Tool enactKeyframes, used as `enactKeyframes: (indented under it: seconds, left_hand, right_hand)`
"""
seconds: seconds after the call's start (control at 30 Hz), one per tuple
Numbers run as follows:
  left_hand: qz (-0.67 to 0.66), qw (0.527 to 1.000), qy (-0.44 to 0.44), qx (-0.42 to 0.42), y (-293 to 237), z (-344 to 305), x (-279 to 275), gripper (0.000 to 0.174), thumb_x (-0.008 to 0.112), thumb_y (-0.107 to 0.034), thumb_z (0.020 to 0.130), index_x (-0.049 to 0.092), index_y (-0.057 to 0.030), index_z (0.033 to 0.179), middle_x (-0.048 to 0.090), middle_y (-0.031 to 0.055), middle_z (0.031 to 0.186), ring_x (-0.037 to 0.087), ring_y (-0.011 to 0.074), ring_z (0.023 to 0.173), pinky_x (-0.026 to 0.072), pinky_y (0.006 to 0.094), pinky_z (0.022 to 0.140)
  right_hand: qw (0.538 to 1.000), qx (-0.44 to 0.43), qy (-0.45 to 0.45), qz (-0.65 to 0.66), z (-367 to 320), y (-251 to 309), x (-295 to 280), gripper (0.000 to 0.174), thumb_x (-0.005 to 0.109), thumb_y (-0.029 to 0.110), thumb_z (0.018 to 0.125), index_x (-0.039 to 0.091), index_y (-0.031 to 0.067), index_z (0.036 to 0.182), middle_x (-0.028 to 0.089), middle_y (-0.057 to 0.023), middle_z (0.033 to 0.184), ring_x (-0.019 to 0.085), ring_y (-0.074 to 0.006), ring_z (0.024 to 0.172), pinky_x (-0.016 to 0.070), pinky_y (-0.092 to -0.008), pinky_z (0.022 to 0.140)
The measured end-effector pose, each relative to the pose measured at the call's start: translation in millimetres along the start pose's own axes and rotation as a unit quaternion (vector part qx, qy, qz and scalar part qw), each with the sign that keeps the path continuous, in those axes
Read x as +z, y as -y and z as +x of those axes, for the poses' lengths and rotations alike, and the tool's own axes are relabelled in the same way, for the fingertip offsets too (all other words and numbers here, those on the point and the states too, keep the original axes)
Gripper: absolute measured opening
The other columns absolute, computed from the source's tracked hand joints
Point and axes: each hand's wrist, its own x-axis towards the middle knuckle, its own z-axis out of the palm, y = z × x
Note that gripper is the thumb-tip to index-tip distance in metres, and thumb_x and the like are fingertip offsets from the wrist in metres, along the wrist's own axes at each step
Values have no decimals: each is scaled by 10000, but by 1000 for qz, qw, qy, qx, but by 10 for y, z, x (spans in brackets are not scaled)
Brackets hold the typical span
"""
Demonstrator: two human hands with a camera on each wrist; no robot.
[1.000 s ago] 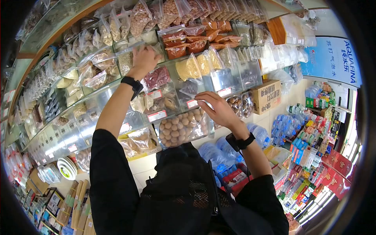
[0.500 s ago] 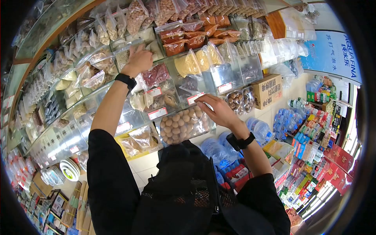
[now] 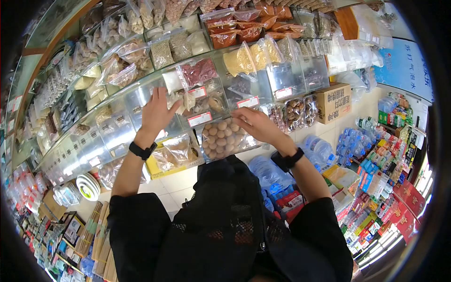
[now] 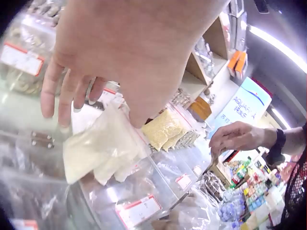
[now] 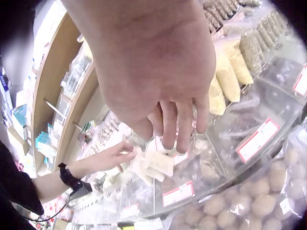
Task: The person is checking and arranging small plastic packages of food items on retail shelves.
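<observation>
The left hand [image 3: 157, 115] is over the front row of clear bins, fingers extended. Its thumb lies beside cream-coloured packets [image 3: 189, 100]; whether it touches them I cannot tell. In the left wrist view the packets [image 4: 103, 146] stand below the palm of this hand [image 4: 120, 52]. The right hand [image 3: 260, 126] hovers or rests at the bins' front edge, fingers loosely bent and holding nothing visible, beside a bag of round brown nuts [image 3: 223, 138]. Seen from the right wrist, its fingers [image 5: 184, 124] hang relaxed, and the left hand [image 5: 115, 155] is near the packets [image 5: 160, 163].
Bags of dark red pieces [image 3: 199, 73], yellow grain [image 3: 239, 61] and red powder [image 3: 223, 38] fill bins behind. A cardboard box [image 3: 333, 102] stands at the right. Large water bottles [image 3: 265, 171] and stacked goods line the floor; green-rimmed plates [image 3: 88, 186] are at lower left.
The left hand has come away from the seed bags in the back row, down to the front bins. The right hand stays near the front edge. The head view has shifted slightly.
</observation>
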Motion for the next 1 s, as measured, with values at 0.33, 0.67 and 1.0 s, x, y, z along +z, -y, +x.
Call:
enactKeyframes:
  seconds: [0.33,0.67,1.0]
  left_hand:
    - [-125,990,-60,29,234,-146,684,813,773,-243,806,347,-19,1461,435,237,1436,397,456,1338,365,495,1122]
    - [-72,983,-171,12,-71,-322,500,682,761,-206,827,429,-7,1388,479,221,1394,455,419,1304,398,492,1081]
    - [-188,976,-58,88,-767,-46,463,589,761,-339,843,533,5,1264,638,195,1142,614,392,1048,495,458,879]
  right_hand:
    - [994,27,-75,-73,1265,13,848,735,708,195,809,348,69,1437,548,-241,1322,634,-459,1021,534,-511,845]
    - [987,110,-70,-97,966,-81,538,686,727,452,801,464,-4,1240,660,-273,1104,664,-463,958,537,-513,849]
    - [986,115,-114,-33,721,162,185,725,719,554,830,483,-38,1175,679,-226,810,690,-407,777,528,-455,686]
